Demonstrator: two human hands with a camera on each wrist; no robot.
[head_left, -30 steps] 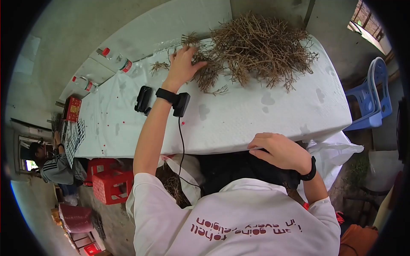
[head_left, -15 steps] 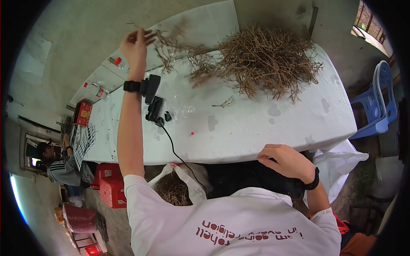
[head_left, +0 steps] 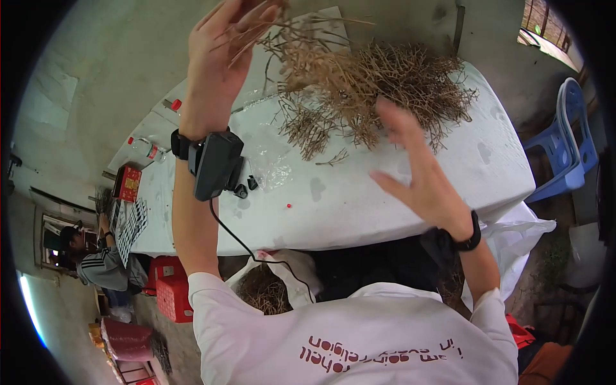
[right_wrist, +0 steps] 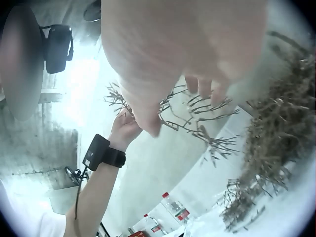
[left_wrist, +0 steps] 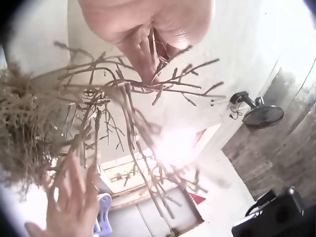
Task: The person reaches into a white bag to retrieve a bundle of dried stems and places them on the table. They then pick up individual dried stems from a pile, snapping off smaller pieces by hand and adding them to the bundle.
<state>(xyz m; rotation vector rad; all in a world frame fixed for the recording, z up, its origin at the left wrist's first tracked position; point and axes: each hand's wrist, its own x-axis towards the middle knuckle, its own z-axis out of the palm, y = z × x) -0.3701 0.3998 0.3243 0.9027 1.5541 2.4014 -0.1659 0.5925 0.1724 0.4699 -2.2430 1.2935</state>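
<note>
My left hand (head_left: 215,70) is raised at the back left of the table and pinches a bunch of dry, brown, branching twigs (left_wrist: 133,103) between thumb and fingers. Their thin forked tips spread to both sides and hang down. My right hand (head_left: 420,170) is lifted over the table with fingers straight and thumb apart, holding nothing; motion blurs it in the head view. Beyond it lies a big tangled heap of the same dry twigs (head_left: 417,83), partly covered by the held bunch in the head view. One small loose twig (head_left: 333,158) rests in front of the heap.
A black device (head_left: 239,173) and clear plastic wrap (head_left: 273,167) lie on the white-covered table (head_left: 346,212). Bottles (head_left: 142,147) and a red box (head_left: 128,181) stand at left. Below the edge, an open sack (head_left: 292,282) contains twigs. Another person (head_left: 106,260) sits far left.
My left hand has gone from the small twigs beside the heap up and left, lifting a bunch. My right hand has risen from the table's front edge toward the heap, its fingers spreading.
</note>
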